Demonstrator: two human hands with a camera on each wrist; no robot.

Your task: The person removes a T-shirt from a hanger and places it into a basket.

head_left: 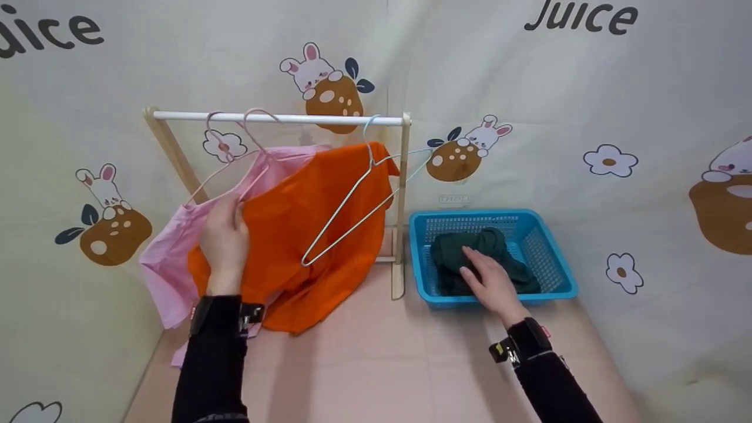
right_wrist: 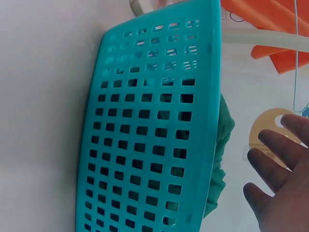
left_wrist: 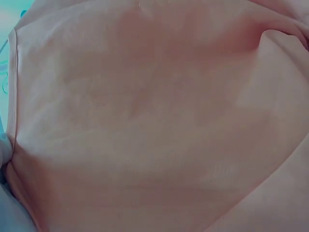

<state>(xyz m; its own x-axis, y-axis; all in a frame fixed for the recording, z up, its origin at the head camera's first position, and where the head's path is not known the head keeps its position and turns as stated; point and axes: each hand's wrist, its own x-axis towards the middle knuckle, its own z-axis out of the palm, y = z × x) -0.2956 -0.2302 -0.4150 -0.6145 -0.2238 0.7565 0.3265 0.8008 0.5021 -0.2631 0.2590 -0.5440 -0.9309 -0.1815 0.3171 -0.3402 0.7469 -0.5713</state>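
Note:
On the left of the head view, my left hand [head_left: 226,244] grips the edge of an orange garment [head_left: 329,223]. Cloth [left_wrist: 154,116] fills the left wrist view, and part of the hand shows pinching its hem at the left edge. A pink garment [head_left: 170,252] hangs behind on a pink hanger [head_left: 258,138]. In front of the orange cloth, a light blue hanger [head_left: 338,223] hangs from the rack's rail. My right hand [head_left: 493,282] is over the blue basket [head_left: 549,258], fingers spread, above a dark green garment [head_left: 464,252]. In the right wrist view the fingers hold nothing.
A small clothes rack with a white rail [head_left: 194,116] and wooden posts [head_left: 402,205] stands left of the basket on a pale pink surface [head_left: 364,364]. Printed cloth [head_left: 529,88] covers the walls behind and beside it.

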